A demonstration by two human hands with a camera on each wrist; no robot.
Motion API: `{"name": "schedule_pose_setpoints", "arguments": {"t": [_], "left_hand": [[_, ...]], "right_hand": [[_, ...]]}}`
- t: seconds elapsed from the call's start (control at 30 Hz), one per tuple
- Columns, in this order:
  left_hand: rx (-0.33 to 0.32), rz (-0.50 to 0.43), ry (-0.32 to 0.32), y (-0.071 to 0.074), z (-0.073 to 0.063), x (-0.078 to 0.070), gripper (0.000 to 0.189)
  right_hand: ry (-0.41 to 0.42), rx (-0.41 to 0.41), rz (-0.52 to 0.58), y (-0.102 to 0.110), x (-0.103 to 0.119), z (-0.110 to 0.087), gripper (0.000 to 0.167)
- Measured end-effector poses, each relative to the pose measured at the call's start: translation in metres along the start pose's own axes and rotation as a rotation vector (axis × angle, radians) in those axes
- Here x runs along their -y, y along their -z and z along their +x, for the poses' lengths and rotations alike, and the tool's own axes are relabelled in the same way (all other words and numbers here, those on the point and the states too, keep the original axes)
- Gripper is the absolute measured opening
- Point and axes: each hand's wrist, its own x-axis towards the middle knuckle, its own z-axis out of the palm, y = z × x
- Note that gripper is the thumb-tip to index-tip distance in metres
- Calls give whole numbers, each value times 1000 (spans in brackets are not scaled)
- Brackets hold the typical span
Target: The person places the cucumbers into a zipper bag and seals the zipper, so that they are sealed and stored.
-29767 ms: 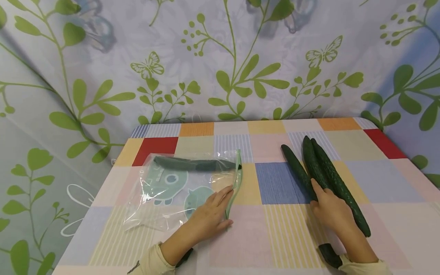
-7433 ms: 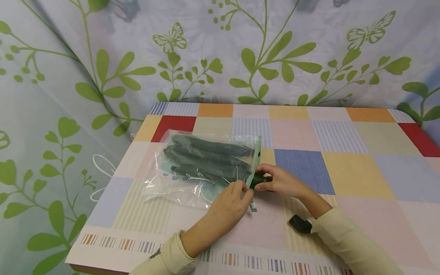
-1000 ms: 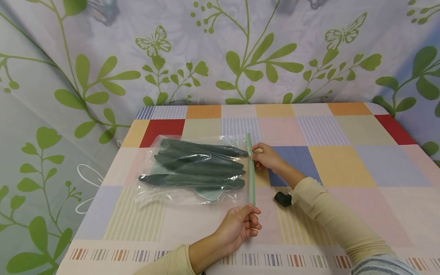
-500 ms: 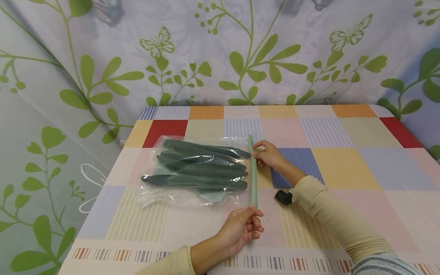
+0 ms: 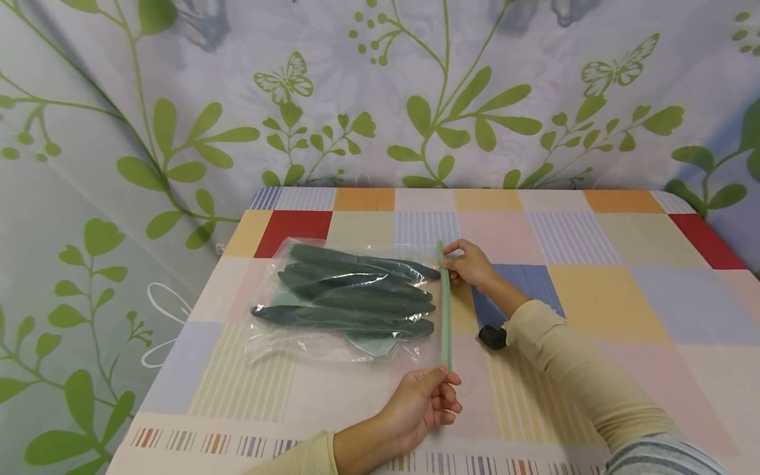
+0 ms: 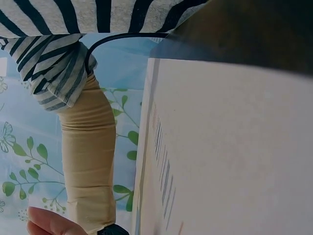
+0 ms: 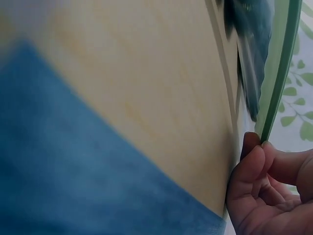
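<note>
A clear zip bag [image 5: 270, 346] with pale green printed figures lies flat on the table, several dark green cucumbers [image 5: 350, 318] side by side inside it. Its green zip strip [image 5: 446, 316] runs along the right side, the edges together over the visible length. My left hand [image 5: 418, 402] pinches the strip's near end between thumb and forefinger, other fingers loosely curled. Close to the far end, my right hand [image 5: 470, 264] pinches the same strip; the right wrist view shows thumb and fingertips on the strip [image 7: 281, 73]. Only a few left fingers [image 6: 51, 223] enter the left wrist view.
A patchwork-patterned cloth [image 5: 594, 297] covers the table. Behind it hangs a leaf-printed curtain [image 5: 332, 79]. At the right cuff sits a small black device [image 5: 493, 337]. The table's front edge [image 6: 144, 147] shows in the left wrist view.
Cucumbers that lay on the table's right are now in the bag. The right hand left the last cucumber at the bag's mouth for the zip strip, lately shifting slightly toward its far end.
</note>
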Motion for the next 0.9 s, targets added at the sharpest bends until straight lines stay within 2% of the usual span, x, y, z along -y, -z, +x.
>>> {"name": "schedule_pose_setpoints", "arguments": {"t": [0.23,0.6,0.77,0.83,0.9], "left_hand": [[-1,11,12,-3,0,4,20],[38,5,27,-6,-3,4,19],[29,2,20,-5,-2,2,22],[64,15,40,-3,-2,-1,32],[137,41,68,-2,-2,-6,43]], "right_hand": [[16,-34,-20,7,-1,9,33],[9,-65,-57,15,0,20,31],[10,-26,-47,17,0,25,35],[2,7,-43,23,0,26,38],[-10,37,-57,33,1,26,43]]}}
